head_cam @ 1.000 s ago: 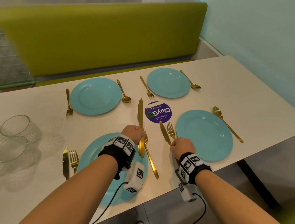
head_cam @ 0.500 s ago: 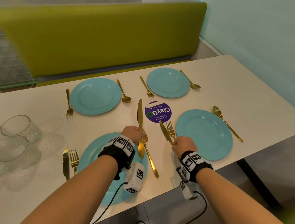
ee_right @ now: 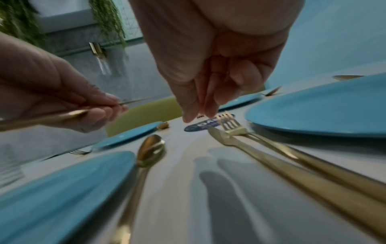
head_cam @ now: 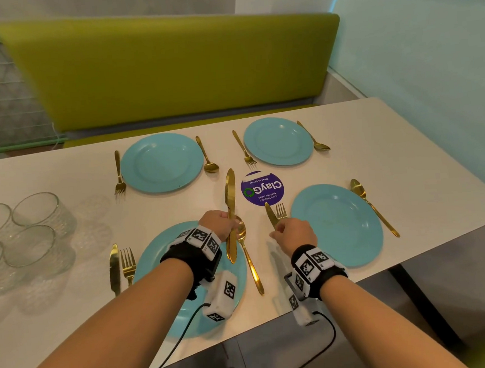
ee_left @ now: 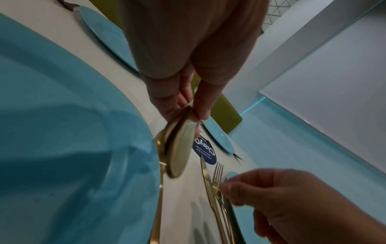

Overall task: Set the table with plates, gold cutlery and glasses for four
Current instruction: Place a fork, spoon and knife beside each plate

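My left hand [head_cam: 227,222] grips gold knives [head_cam: 230,202], apparently two stacked, blades pointing away, just above the near left plate's [head_cam: 151,260] right rim. Their handle ends [ee_left: 179,148] hang over a gold spoon [head_cam: 248,256] on the table. My right hand [head_cam: 285,229] hovers with fingers loosely curled [ee_right: 198,113] over a knife [head_cam: 271,219] and fork [head_cam: 280,211] lying left of the near right plate [head_cam: 337,225]; it holds nothing. Two far plates [head_cam: 161,162] [head_cam: 278,140] each have a fork and a spoon beside them.
Several clear glasses [head_cam: 35,217] stand grouped at the table's left end. A purple round sticker [head_cam: 262,188] marks the table's middle. A knife [head_cam: 114,266] and fork [head_cam: 128,265] lie left of the near left plate. A green bench back [head_cam: 168,67] runs behind the table.
My right hand has crept slightly forward over the knife and fork beside the near right plate. The left hand with its knives has barely moved.
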The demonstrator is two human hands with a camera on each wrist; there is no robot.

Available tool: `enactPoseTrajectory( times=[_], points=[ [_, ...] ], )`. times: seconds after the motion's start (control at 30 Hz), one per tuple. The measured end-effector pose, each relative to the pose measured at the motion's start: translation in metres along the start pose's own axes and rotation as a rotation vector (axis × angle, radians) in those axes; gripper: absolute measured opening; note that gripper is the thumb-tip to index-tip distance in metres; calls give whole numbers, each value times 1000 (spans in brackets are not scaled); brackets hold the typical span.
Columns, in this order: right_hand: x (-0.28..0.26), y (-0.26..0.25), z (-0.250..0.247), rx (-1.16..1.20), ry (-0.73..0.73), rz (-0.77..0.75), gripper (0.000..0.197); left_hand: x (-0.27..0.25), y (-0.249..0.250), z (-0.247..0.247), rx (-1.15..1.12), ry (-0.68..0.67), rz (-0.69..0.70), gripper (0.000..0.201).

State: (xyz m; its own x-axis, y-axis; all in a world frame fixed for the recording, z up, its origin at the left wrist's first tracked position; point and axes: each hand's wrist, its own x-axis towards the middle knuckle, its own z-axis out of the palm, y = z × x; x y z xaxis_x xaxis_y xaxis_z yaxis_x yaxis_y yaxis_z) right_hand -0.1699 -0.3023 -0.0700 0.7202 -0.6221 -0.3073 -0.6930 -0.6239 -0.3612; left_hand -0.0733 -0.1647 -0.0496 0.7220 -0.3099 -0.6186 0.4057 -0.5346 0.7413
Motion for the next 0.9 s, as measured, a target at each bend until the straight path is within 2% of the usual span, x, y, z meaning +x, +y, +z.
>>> enactPoseTrajectory(
  times=[0.2,0.27,0.5,0.6,0.67,0.77,0.83,0.9],
  points=[
    [-21,-55,11,84,0,-218,27,-1,-10,-28,-15,-76,21,22],
    [-31,-71,19,85,8,-290,30,-6,-14,-43,17,-120,27,18],
    [-64,-119,43,-108,-2,-460,29,-15,-30,-105,161,-263,45,12],
    [-74,-137,47,-156,51,-541,27,-16,-32,-129,168,-307,66,16],
    [-80,-148,49,-147,143,-591,17,-16,-32,-141,127,-325,72,20],
    [-80,-157,46,-160,237,-597,10,-18,-27,-150,107,-363,106,8],
    [-74,-163,40,-206,198,-519,22,-17,-20,-154,73,-351,118,20],
    [-61,-163,30,-234,167,-428,28,-11,-11,-160,-7,-284,112,23]
  ],
)
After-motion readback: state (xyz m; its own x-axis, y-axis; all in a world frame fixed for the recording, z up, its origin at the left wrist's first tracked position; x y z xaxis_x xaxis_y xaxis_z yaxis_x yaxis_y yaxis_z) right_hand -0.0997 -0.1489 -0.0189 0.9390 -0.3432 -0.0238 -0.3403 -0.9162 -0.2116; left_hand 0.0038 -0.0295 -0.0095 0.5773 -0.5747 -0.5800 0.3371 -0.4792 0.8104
